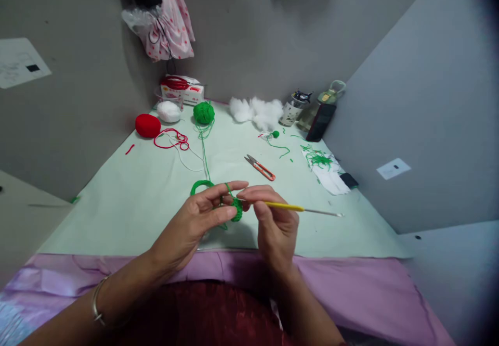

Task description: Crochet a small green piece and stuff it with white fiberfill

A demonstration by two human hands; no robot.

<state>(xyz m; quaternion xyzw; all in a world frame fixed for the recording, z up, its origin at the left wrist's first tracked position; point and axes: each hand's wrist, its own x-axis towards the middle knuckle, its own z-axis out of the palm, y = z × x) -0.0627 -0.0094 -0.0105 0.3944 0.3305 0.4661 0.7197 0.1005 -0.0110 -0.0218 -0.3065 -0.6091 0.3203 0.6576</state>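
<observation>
Now the left hand (195,223) pinches a small green crochet piece (236,209) between thumb and fingers, above the near edge of the pale green table (136,205). A green yarn strand (205,158) runs from the piece over the left index finger to the green yarn ball (204,112) far back on the table. Just beside it, the right hand (275,221) pinches a yellow crochet hook (296,208), whose tip is at the piece. Red snips (260,167) lie behind the hands.
</observation>
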